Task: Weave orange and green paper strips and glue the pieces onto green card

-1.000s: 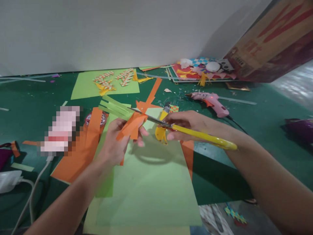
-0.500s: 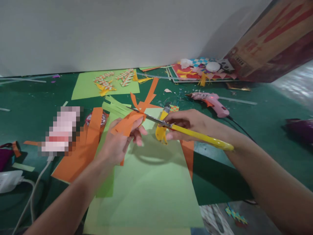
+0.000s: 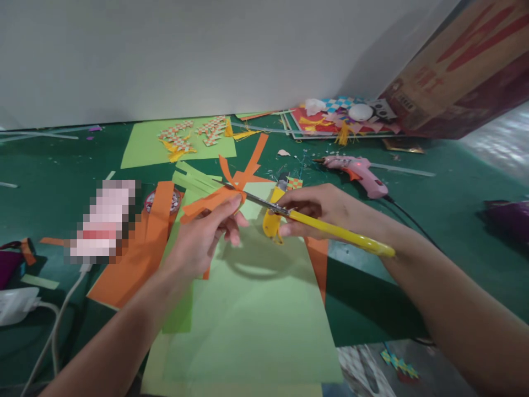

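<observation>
Orange paper strips [image 3: 212, 201], bunched with green ones, sit pinched in the closed left hand [image 3: 202, 242] above the light green sheet [image 3: 252, 325]. The right hand [image 3: 320, 212] is clamped on yellow-handled scissors [image 3: 330, 231], blades biting the strips just beside the left fingertips [image 3: 235, 203]: a slip could nick them, or cut crooked.

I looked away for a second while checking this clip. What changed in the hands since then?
The left hand tipped the orange paper flatter and raised its thumb to the cut; a cut strip now curls up by the blades. The right hand keeps the scissors in the paper. The glue gun stayed put.
</observation>
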Action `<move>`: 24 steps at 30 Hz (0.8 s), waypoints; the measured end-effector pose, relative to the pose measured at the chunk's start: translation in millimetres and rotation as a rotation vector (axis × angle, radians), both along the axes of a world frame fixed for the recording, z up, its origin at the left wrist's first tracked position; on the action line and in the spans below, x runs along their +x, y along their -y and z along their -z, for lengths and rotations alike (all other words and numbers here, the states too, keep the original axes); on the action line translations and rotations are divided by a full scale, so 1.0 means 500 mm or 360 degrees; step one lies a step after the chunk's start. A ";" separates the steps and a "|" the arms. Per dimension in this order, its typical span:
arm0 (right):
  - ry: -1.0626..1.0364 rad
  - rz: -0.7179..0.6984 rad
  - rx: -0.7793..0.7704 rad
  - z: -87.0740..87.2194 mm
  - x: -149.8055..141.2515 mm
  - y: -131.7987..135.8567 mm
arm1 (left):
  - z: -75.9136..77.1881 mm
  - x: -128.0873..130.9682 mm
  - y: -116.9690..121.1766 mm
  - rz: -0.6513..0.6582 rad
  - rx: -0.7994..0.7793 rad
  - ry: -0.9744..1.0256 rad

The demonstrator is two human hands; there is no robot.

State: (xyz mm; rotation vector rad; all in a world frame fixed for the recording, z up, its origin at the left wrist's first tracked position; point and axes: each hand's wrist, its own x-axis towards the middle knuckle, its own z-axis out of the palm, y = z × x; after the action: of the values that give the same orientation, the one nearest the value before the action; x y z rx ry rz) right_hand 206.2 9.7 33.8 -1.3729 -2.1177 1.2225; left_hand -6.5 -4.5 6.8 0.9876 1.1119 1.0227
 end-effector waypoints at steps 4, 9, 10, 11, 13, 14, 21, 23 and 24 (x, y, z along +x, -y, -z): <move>-0.0026 0.0015 0.0004 0.003 -0.002 0.001 | -0.003 0.003 0.001 -0.0015 0.0001 0.0039; -0.0022 0.0030 0.0071 0.002 -0.008 0.002 | 0.001 0.001 0.000 -0.0010 0.0019 0.0049; -0.0008 0.0038 0.0077 0.001 -0.008 0.002 | 0.002 0.000 0.000 -0.0001 0.0021 0.0050; 0.0008 0.0044 0.0076 0.001 -0.009 0.003 | 0.001 -0.001 0.000 0.0000 0.0025 0.0051; 0.0018 0.0050 0.0090 0.003 -0.008 0.002 | 0.000 -0.002 0.000 0.0006 0.0032 0.0045; 0.0014 0.0051 0.0108 0.005 -0.007 0.001 | -0.002 -0.002 0.000 0.0008 0.0040 0.0039; -0.0183 0.0278 0.0073 0.016 -0.004 -0.012 | -0.005 0.001 -0.002 0.0026 0.0031 0.0019; -0.0266 0.0327 0.0044 0.013 -0.006 -0.012 | -0.003 0.004 -0.003 0.0000 0.0022 0.0052; -0.0332 0.0329 0.0054 0.011 -0.006 -0.012 | -0.001 0.005 -0.003 -0.0020 0.0022 0.0070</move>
State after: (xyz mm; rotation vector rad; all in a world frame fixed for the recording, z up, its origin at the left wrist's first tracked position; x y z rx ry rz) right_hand 203.1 15.5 28.4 -1.3475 -1.7995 1.1846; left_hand -4.1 -2.9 7.5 0.9655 1.0773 1.0589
